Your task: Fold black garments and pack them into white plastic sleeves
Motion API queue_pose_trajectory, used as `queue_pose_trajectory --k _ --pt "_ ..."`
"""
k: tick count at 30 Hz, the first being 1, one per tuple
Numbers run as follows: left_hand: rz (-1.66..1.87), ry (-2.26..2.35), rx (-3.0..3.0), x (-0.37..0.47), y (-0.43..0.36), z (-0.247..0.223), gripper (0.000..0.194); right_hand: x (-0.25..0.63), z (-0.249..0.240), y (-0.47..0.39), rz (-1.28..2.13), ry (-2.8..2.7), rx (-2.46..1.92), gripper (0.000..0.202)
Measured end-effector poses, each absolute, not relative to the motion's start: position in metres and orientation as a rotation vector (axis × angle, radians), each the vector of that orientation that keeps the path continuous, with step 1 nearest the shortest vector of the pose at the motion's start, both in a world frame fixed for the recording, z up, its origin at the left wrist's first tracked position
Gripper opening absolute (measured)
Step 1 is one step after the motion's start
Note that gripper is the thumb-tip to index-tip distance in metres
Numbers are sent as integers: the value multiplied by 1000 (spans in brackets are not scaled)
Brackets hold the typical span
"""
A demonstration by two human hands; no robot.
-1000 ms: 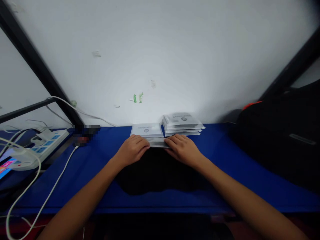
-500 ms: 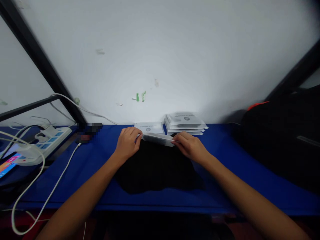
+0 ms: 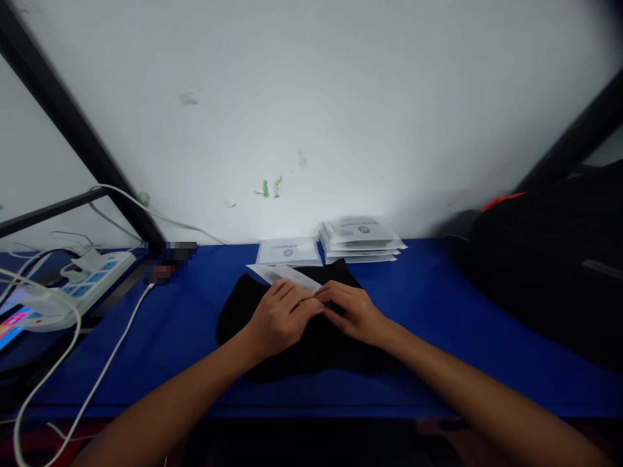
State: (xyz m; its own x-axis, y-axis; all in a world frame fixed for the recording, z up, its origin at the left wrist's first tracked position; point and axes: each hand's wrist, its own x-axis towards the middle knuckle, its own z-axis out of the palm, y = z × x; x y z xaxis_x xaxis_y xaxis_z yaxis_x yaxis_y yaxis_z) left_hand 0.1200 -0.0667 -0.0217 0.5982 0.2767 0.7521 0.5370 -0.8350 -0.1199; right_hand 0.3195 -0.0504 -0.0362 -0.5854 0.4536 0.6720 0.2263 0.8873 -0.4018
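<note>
left hand point(image 3: 280, 319) + right hand point(image 3: 351, 312) | pinching white packet point(image 3: 287, 273) | contents unclear

This looks like a small lived-in room, perhaps a dorm or a home; which one, I cannot tell. The table point(image 3: 438, 305) is blue and stands against a plain white wall point(image 3: 370, 117), with scuffs and green scraps point(image 3: 265, 189) stuck on it above the table. A dark frame point(image 3: 65, 120) rises at both ends of the table. By the table's left end are a power strip point(image 3: 100, 275), a lit screen point(image 3: 13, 324) and loose cables point(image 3: 78, 321). Similar printed packets point(image 3: 363, 235) at the table's back edge suggest a packing corner.
</note>
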Motion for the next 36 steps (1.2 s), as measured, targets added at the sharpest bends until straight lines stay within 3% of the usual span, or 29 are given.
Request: queue_pose_trajectory --k 16,25,32,36 --pt "-958 -831 -2380 123 -60 -22 22 323 -34 -49 160 -2145 -475 15" --pt "-1022 -1063 -2228 61 -9 -5 17 360 -9 -34 -20 -1702 -730 6" --pt "-1344 -1094 -2613 64 -7 -15 18 365 -26 -16 206 -1686 -753 5" --pt "-1244 -1164 -2824 79 -17 -21 20 362 -23 -19 125 -1876 -641 8"
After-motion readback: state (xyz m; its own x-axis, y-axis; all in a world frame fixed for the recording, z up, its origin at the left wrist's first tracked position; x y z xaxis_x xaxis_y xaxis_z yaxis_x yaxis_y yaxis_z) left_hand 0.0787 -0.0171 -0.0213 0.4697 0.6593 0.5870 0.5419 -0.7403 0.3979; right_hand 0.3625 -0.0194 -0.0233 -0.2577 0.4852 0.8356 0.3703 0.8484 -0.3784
